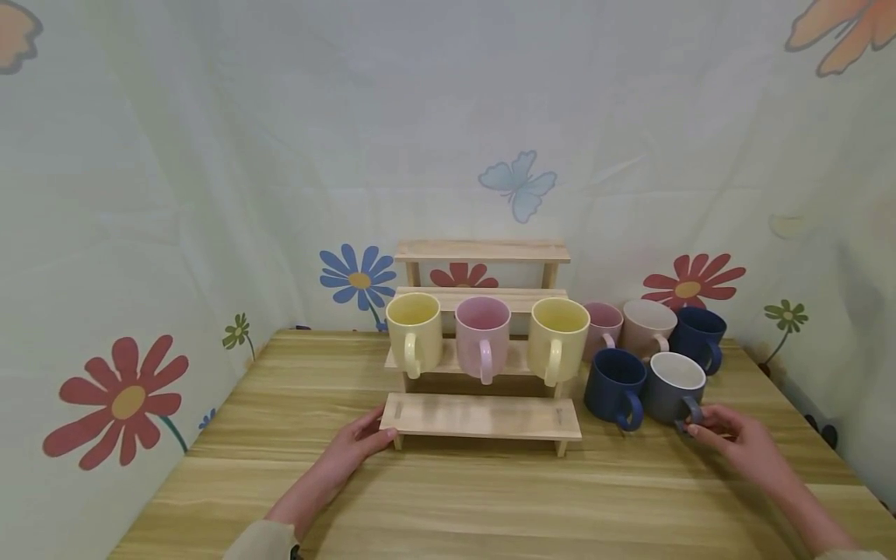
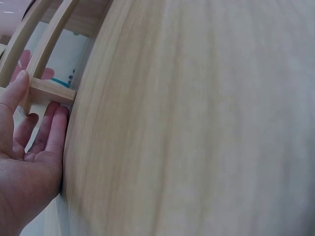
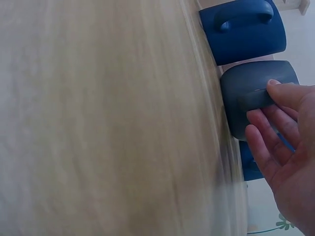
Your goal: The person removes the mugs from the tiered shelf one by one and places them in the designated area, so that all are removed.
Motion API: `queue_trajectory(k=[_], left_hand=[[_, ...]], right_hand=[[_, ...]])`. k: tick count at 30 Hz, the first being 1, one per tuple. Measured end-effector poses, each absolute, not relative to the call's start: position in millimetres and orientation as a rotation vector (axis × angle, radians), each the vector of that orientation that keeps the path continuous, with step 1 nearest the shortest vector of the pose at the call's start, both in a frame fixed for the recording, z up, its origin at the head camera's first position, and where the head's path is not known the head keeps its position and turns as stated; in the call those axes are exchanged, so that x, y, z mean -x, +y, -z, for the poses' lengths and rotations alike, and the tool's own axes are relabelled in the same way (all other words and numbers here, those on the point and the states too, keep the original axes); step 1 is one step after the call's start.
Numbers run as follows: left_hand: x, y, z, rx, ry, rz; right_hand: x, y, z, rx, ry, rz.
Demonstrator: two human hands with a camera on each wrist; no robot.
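Landmark: the pale wooden four-step rack [image 1: 483, 412], standing on the wood-grain table [image 1: 462, 505].

Containers. On its second step from the bottom, left to right: a glossy pale-yellow cylindrical mug [image 1: 414, 334], a lilac-pink cylindrical mug [image 1: 483, 330] and another pale-yellow mug [image 1: 560, 334], all upright, handles toward me. Their interiors show the same colour as their outsides. Right of the rack, farther row: a small dusty-pink mug [image 1: 598, 330], a wider pale-pink mug [image 1: 645, 330] and a dark-blue mug [image 1: 693, 338]. Nearer row, right of the rack: a second dark-blue mug [image 1: 609, 389], then a grey-blue round-sided mug [image 1: 661, 397] with a white interior, upright, well apart from the rack.

Fingers. My right hand [image 1: 745, 447] pinches the grey-blue mug's handle, thumb above, fingertips beneath; the mug's body lies just beyond them. Whether its base bears on the table, I cannot tell. My left hand [image 1: 346, 455] touches the left end of the rack's lowest step, thumb and fingers apart, fingers beside the leg.
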State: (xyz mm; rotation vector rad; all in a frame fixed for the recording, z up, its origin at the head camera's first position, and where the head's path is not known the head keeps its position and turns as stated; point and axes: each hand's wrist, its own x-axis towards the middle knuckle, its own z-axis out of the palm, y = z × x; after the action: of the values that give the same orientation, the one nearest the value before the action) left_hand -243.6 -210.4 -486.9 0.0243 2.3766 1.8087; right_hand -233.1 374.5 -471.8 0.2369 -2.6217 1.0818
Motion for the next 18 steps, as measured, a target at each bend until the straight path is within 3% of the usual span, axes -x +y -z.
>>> queue_trajectory(k=[8, 18], left_hand=[[243.6, -209.3, 487.1, -0.031, 2.366, -1.810], [249.0, -215.5, 490.8, -0.020, 2.366, -1.764]], right_hand=[[233.4, 379.7, 460.0, -0.197, -2.671, -1.080], [233.2, 363.3, 383.5, -0.186, -2.602, -0.946]])
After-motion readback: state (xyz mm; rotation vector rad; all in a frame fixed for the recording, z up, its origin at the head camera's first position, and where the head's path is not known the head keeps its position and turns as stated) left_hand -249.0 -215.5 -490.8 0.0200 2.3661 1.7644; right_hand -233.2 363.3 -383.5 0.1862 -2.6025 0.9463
